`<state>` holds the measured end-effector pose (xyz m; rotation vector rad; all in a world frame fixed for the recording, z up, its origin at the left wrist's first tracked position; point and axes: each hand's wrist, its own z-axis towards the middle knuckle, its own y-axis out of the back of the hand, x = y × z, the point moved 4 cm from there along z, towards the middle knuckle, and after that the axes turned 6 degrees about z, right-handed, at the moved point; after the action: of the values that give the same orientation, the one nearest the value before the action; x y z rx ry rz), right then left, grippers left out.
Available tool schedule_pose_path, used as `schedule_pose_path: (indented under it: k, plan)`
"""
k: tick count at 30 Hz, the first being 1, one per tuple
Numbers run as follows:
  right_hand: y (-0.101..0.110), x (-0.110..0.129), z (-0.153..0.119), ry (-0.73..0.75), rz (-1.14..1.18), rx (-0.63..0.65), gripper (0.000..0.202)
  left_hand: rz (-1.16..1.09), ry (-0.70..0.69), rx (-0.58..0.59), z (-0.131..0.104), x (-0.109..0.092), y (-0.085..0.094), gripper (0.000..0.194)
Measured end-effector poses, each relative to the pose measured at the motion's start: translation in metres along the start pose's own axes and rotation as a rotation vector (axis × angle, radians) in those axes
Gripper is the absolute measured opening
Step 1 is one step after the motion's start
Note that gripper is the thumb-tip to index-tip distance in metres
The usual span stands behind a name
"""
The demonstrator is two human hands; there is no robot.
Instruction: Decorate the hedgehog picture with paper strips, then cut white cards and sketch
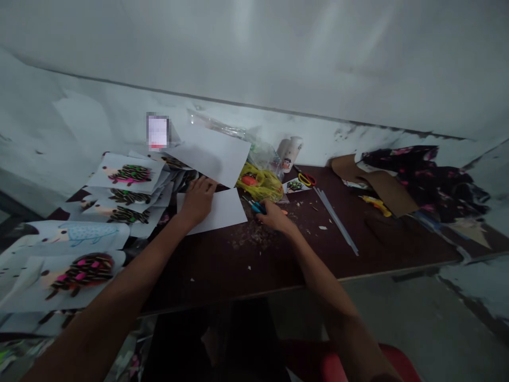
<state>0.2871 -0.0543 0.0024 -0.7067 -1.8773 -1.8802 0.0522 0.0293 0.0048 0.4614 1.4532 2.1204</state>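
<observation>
My left hand (pixel 198 200) rests with its fingers bent on the left part of a blank white sheet (pixel 226 212) on the dark table. To the right of that sheet, my right hand (pixel 274 216) is closed around a blue-handled tool (pixel 258 207), whose thin metal end points up and left toward the sheet's edge. The tool's exact kind is too blurred to tell. Behind my hands lies a second, larger white sheet (pixel 217 156). Small dark crumbs (pixel 254 236) are scattered on the table just below my right hand.
Hedgehog pictures (pixel 129 175) pile up at the left. A yellow-green bag (pixel 264 185), red-and-yellow scissors (pixel 306 178) and a patterned cup (pixel 292 153) are behind. Pale strips (pixel 336 220), brown card (pixel 392 193), a yellow tool (pixel 377 205) and dark floral cloth (pixel 429 180) lie rightward.
</observation>
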Motion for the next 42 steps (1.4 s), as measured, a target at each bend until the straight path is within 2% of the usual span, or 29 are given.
schedule_pose_path:
  k: [2,5,9,18,27,36,42]
  plan:
    - [0.006,-0.005,-0.005,0.025,-0.052,0.042,0.034,-0.049,-0.042,0.049,-0.004,-0.014,-0.012,0.044]
    - [0.015,-0.010,-0.014,0.062,-0.077,0.070,0.033,-0.057,-0.064,0.147,-0.011,-0.030,-0.031,0.052]
    - [0.026,-0.013,-0.023,0.091,-0.030,0.081,0.035,-0.067,-0.057,0.233,-0.017,-0.033,-0.045,0.062]
    - [0.026,-0.012,-0.031,0.092,-0.090,0.130,0.034,-0.076,-0.058,0.271,-0.018,-0.033,-0.038,0.059]
    - [0.028,-0.009,-0.036,0.133,0.020,0.141,0.030,-0.104,-0.058,0.251,-0.018,-0.034,-0.039,0.060]
    - [0.028,-0.006,-0.033,0.147,-0.023,0.185,0.033,-0.098,-0.073,0.276,-0.018,-0.034,-0.038,0.059]
    - [0.027,-0.009,-0.031,0.165,-0.083,0.164,0.041,-0.070,-0.122,0.187,-0.015,-0.039,-0.028,0.052]
